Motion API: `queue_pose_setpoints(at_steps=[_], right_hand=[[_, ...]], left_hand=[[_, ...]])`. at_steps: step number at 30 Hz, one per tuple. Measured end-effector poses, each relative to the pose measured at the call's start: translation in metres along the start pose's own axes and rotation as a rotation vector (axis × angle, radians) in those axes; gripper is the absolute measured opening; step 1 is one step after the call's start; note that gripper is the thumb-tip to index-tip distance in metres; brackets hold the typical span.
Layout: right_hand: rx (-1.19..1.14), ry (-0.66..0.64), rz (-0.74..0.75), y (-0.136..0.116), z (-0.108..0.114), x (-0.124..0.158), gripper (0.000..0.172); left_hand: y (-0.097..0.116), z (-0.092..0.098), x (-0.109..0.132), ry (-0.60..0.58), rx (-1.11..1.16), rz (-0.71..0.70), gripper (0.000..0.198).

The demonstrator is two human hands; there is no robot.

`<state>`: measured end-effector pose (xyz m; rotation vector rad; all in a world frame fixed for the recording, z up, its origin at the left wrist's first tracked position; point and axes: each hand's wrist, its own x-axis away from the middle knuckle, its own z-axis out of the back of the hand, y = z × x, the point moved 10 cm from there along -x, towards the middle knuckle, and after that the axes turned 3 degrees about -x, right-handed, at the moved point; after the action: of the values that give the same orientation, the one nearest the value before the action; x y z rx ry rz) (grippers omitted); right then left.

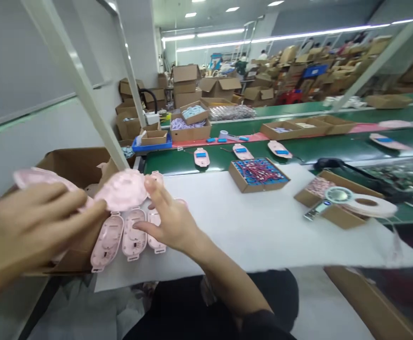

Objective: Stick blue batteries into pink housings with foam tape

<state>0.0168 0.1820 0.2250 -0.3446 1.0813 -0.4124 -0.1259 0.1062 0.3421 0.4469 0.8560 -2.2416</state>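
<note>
At the counter's (pixel 209 226) left edge, a pink shell (pixel 123 189) is raised between both hands, motion-blurred. Left hand (pixel 32 226): fingers extended toward it; cannot tell whether its grip has hold. Right hand (pixel 176 219): grip spread, thumb well apart from fingers, fingertip near the shell's right end, contact unclear. Three shells (pixel 134 233) lie by the near-left corner, beside a cardboard box (pixel 75 163).

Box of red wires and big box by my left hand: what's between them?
The head view shows pink shells on the white worktop, partly hidden by your right hand.
</note>
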Motion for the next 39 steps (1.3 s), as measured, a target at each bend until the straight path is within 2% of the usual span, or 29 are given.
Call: queue_pose_setpoints(at_steps=[1,2,3,5,9,12,14,17,20,23,26,29,31,33,35,37,39], right_hand=[[0.019,-0.007,0.000,0.002,0.004,0.012,0.066],[0.029,-0.022,-0.003,0.006,0.012,0.029,0.056],[0.036,-0.042,-0.013,0.014,0.024,0.051,0.052],[0.086,-0.062,-0.061,0.038,0.060,0.103,0.054],[0.334,-0.126,-0.217,0.101,0.138,0.214,0.055],[0.395,-0.207,-0.373,0.138,0.171,0.275,0.054],[0.406,-0.230,-0.449,0.152,0.180,0.297,0.057],[0.465,-0.227,-0.514,0.163,0.183,0.307,0.059],[0.579,-0.233,-0.586,0.169,0.177,0.309,0.057],[0.730,-0.238,-0.721,0.170,0.170,0.315,0.054],[0.794,-0.178,-0.837,0.164,0.168,0.316,0.055],[0.657,-0.191,-0.776,0.156,0.157,0.299,0.078],[0.617,-0.269,-0.711,0.154,0.153,0.285,0.075],[0.703,-0.363,-0.748,0.163,0.162,0.281,0.061],[0.833,-0.454,-0.863,0.179,0.178,0.283,0.053],[0.903,-0.516,-0.999,0.194,0.193,0.290,0.050],[0.906,-0.533,-1.153,0.203,0.207,0.300,0.050]], left_hand=[[0.037,-0.011,-0.009,-0.023,-0.023,-0.154,0.023],[0.067,-0.020,-0.016,-0.019,-0.025,-0.247,0.020],[0.088,-0.028,-0.020,0.007,-0.004,-0.276,0.016],[0.109,-0.049,-0.025,0.073,0.122,-0.188,0.020],[0.141,-0.117,-0.014,0.166,0.426,-0.068,0.012],[0.173,-0.166,-0.012,0.312,0.565,0.019,0.024],[0.201,-0.196,-0.020,0.343,0.633,0.033,0.026],[0.243,-0.240,-0.041,0.203,0.664,-0.008,0.021],[0.262,-0.271,-0.047,0.041,0.621,-0.016,0.017],[0.260,-0.290,-0.038,-0.111,0.558,0.000,0.020],[0.245,-0.308,-0.028,-0.281,0.488,0.024,0.030],[0.223,-0.326,-0.030,-0.440,0.431,0.043,0.042],[0.214,-0.337,-0.039,-0.536,0.420,0.034,0.042],[0.215,-0.345,-0.052,-0.612,0.424,0.027,0.030],[0.221,-0.350,-0.067,-0.647,0.425,0.054,0.021],[0.232,-0.354,-0.082,-0.653,0.432,0.075,0.033],[0.244,-0.362,-0.093,-0.667,0.456,0.054,0.034]])
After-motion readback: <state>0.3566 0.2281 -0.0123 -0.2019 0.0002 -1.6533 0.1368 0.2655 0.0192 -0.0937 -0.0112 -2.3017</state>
